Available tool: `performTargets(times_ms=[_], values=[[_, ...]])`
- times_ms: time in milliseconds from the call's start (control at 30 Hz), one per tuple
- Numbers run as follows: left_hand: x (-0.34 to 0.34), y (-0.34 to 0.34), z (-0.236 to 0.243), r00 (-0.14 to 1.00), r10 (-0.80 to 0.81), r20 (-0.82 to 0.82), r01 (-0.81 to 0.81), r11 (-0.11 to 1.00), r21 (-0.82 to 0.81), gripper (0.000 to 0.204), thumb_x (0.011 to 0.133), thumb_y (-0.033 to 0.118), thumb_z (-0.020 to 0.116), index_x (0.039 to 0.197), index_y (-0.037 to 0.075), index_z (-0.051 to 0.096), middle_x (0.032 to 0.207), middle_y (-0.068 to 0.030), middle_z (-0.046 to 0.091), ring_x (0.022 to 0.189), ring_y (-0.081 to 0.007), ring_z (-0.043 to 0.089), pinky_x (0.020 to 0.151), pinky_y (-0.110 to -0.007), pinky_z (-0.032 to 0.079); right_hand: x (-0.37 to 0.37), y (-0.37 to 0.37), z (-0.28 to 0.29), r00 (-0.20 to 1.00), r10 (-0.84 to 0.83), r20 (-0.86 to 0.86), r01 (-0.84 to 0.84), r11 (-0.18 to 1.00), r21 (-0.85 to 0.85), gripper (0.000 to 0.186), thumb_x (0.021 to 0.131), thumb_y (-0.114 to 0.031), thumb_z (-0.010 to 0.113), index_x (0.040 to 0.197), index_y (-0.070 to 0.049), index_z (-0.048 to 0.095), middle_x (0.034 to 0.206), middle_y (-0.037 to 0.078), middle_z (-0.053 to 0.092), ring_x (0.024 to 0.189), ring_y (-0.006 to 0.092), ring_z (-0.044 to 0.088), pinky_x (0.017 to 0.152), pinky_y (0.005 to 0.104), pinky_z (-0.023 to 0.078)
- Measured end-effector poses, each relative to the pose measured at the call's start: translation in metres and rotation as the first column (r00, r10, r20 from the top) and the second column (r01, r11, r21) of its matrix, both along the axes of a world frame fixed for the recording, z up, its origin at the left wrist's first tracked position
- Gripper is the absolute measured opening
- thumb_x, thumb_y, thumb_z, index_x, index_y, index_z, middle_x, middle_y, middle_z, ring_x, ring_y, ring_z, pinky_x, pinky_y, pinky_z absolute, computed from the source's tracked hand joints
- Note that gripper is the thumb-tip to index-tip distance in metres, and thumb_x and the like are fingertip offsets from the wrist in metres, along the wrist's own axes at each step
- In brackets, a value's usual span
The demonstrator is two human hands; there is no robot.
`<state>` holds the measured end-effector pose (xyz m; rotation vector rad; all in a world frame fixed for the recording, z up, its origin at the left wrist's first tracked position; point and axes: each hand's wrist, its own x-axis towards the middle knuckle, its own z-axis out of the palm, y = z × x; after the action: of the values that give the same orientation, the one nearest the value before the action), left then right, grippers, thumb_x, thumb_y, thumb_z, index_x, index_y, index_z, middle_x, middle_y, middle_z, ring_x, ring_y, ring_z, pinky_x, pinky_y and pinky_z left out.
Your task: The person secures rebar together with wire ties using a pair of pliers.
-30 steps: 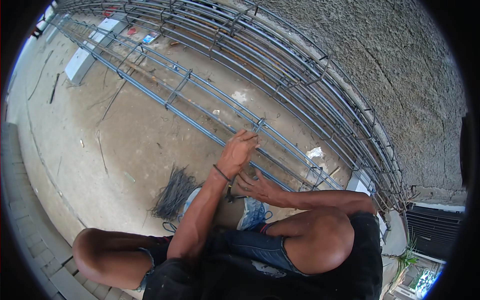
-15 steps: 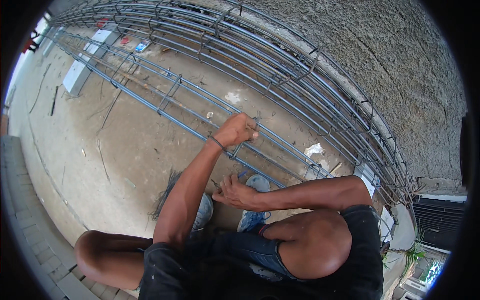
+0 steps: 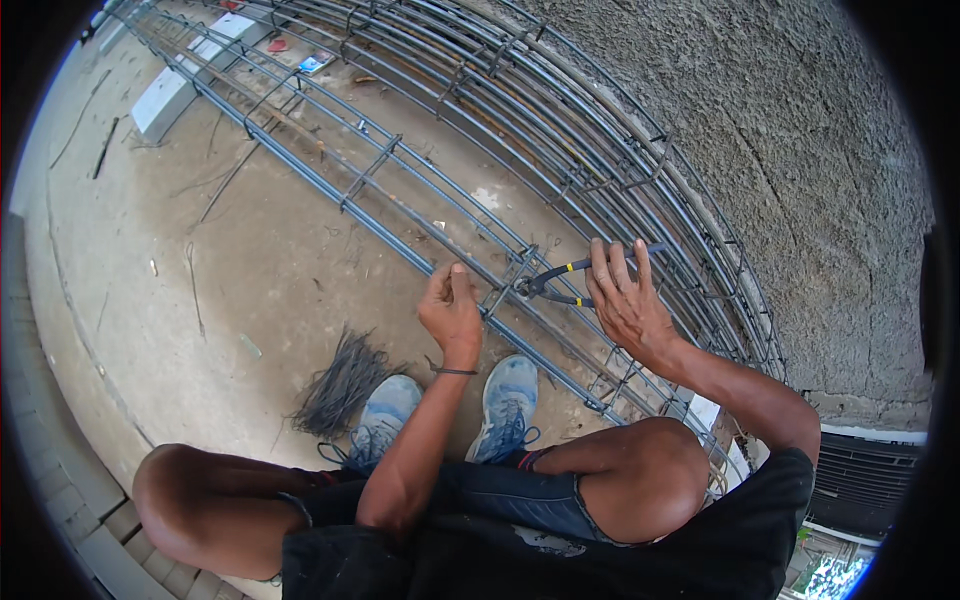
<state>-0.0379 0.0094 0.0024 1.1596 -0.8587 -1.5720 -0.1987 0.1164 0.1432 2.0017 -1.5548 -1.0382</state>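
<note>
A slim cage of steel rebar [image 3: 395,243] runs slantwise in front of me, with square stirrups along its bars. My right hand [image 3: 632,305] is wrapped around the spread handles of dark pincers [image 3: 572,267] with yellow bands. Their jaws rest at the crossing of a stirrup [image 3: 512,272] and the bars. Just left of that crossing, my left hand [image 3: 452,312] is closed beside the near bars, thumb against the curled fingers. Whatever it pinches, if anything, is too small to make out.
A bundle of thin tie wire [image 3: 345,382] lies by my left shoe [image 3: 388,415]. Beyond the slim cage, larger rebar cages [image 3: 585,185] are stacked along a rough wall [image 3: 760,130]. A pale block [image 3: 165,103] supports the bars at the far left. Loose wire pieces are scattered about.
My right hand has risen from near my shoes to the cage, now with the pincers in it. My left hand has drawn back toward the near bars.
</note>
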Motion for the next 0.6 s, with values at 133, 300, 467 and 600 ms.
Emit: performTargets(times_ms=[133, 300, 467, 600], values=[[-0.007, 0.045, 0.0, 1.0, 0.022, 0.001, -0.022, 0.98, 0.197, 0.021, 0.091, 0.012, 0.057, 0.097, -0.007, 0.061, 0.078, -0.01, 0.065, 0.065, -0.0136, 0.062, 0.057, -0.024, 0.05, -0.003, 0.0, -0.006, 0.998, 0.034, -0.045, -0.036, 0.999, -0.041, 0.043, 0.087, -0.022, 0.046, 0.125, -0.001, 0.051, 0.13, 0.019, 0.039, 0.122, 0.0326, 0.036, 0.108, 0.0603, 0.019], [-0.018, 0.072, 0.01, 0.974, -0.087, -0.209, 0.181, 0.853, 0.489, 0.027, 0.092, 0.013, 0.051, 0.103, -0.011, 0.057, 0.091, -0.0176, 0.065, 0.078, -0.0243, 0.067, 0.072, -0.031, 0.056, -0.011, -0.007, -0.004, 0.974, 0.201, -0.104, -0.205, 0.978, -0.031, 0.029, 0.086, -0.021, 0.048, 0.105, -0.002, 0.057, 0.106, 0.014, 0.046, 0.104, 0.0289, 0.043, 0.094, 0.0578, 0.035], [-0.036, 0.087, 0.011, 0.758, 0.021, -0.651, 0.499, 0.623, 0.602, 0.046, 0.091, 0.026, 0.045, 0.119, -0.01, 0.048, 0.124, -0.023, 0.053, 0.118, -0.0298, 0.051, 0.102, -0.039, 0.039, -0.028, -0.022, -0.008, 0.989, -0.026, 0.147, 0.007, 0.992, 0.126, 0.018, 0.082, -0.017, 0.052, 0.091, -0.004, 0.058, 0.089, 0.012, 0.052, 0.085, 0.027, 0.053, 0.076, 0.0461, 0.047], [-0.036, 0.091, 0.004, 0.626, 0.046, -0.779, 0.61, 0.594, 0.525, 0.053, 0.09, 0.034, 0.049, 0.121, -0.009, 0.047, 0.126, -0.0204, 0.051, 0.125, -0.029, 0.043, 0.106, -0.041, 0.033, -0.03, -0.015, -0.011, 0.185, -0.802, 0.568, 0.223, 0.597, 0.77, 0.003, 0.082, -0.008, 0.053, 0.08, -0.007, 0.054, 0.079, 0.007, 0.051, 0.069, 0.0197, 0.053, 0.059, 0.037, 0.049]])
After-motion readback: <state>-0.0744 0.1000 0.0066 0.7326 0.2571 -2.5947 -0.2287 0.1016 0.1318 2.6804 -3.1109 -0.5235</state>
